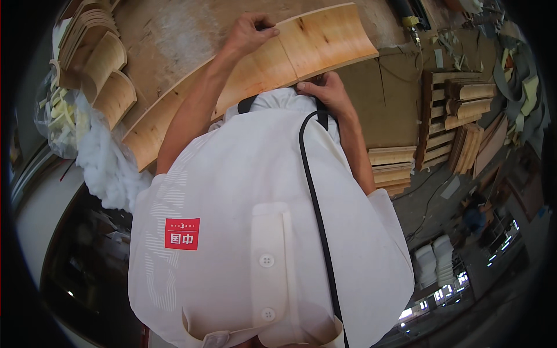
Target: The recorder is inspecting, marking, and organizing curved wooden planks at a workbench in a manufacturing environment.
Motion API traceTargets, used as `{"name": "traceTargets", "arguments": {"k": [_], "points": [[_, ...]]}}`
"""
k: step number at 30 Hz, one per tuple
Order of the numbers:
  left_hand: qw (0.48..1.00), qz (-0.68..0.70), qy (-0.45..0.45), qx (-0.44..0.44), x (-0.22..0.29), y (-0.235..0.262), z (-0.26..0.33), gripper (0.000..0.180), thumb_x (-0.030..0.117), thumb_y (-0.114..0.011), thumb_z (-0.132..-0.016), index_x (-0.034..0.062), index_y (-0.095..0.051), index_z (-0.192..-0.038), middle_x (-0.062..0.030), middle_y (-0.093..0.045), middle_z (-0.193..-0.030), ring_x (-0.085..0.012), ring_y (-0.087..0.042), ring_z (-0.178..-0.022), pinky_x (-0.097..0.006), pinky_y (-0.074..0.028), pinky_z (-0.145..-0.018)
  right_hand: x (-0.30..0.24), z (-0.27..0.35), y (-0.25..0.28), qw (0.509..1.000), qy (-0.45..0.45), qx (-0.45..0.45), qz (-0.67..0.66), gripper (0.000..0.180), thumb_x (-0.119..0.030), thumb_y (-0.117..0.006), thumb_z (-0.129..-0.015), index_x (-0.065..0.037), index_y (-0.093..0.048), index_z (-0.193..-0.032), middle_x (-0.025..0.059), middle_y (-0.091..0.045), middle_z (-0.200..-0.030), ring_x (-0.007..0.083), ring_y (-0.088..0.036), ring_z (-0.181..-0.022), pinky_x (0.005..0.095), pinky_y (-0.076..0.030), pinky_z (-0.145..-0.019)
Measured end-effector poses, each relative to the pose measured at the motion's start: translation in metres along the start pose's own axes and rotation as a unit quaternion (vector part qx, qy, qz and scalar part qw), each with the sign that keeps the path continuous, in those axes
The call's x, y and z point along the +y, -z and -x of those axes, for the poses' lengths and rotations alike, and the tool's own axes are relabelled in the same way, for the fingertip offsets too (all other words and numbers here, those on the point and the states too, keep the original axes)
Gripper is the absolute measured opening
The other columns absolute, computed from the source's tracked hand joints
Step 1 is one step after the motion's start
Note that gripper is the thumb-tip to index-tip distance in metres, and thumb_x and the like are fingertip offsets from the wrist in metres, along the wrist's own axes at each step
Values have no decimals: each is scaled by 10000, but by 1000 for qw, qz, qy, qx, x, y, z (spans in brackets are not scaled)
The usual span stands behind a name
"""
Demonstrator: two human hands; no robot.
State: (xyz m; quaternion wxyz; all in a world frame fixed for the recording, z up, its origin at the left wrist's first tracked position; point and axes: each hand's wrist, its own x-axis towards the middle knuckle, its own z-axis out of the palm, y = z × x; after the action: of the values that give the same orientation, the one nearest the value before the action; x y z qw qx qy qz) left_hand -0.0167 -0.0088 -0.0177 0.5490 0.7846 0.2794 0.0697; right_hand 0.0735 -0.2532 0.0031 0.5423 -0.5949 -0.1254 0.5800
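Observation:
A long, curved plywood panel stretches across the workbench in front of me, from the lower left to the upper right. A thin line crosses it between my hands; I cannot tell whether it is a joint or a cut. At the panel's far edge, my left hand is closed, thumb and fingers pinched at the rim. My right hand grips the near edge close to my body, thumb at the rim and the other fingers partly hidden.
Stacked curved plywood pieces stand at the far left, beside white fluffy stuffing and a bag of foam scraps. An air-hose fitting lies at the top right. Further right are a wooden pallet and more curved panels.

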Motion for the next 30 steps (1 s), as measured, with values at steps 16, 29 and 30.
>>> {"name": "traceTargets", "arguments": {"k": [16, 29, 30], "points": [[999, -1, 37, 25, 11, 2, 5, 432, 168, -740, -739, 1, -566, -1098, -128, -694, -897, -176, -649, -817, -295, -505, -730, -12, 3, -12, 997, -60, 48, -7, 359, -203, -724, -798, 77, -624, -1001, 149, -672, -852, 191, -658, -734, 287, -543, -692], [998, -16, 54, 27, 5, -4, 6, 459, 179, -762, -685, 5, -559, -1058, -153, -690, -924, -213, -655, -873, -321, -498, -795, 1, 5, -3, 999, -39, 14, 14, 254, -166, -732, -779, 46, -668, -904, 88, -666, -772, 137, -585, -637, 257, -462, -603], [998, -26, 57, 21, 3, -4, 5, 455, 184, -761, -689, 5, -560, -1056, -151, -690, -925, -209, -653, -882, -319, -494, -800, 1, 4, 0, 999, -43, 18, 14, 254, -166, -732, -779, 46, -668, -904, 88, -666, -772, 137, -585, -637, 257, -462, -603]]}}
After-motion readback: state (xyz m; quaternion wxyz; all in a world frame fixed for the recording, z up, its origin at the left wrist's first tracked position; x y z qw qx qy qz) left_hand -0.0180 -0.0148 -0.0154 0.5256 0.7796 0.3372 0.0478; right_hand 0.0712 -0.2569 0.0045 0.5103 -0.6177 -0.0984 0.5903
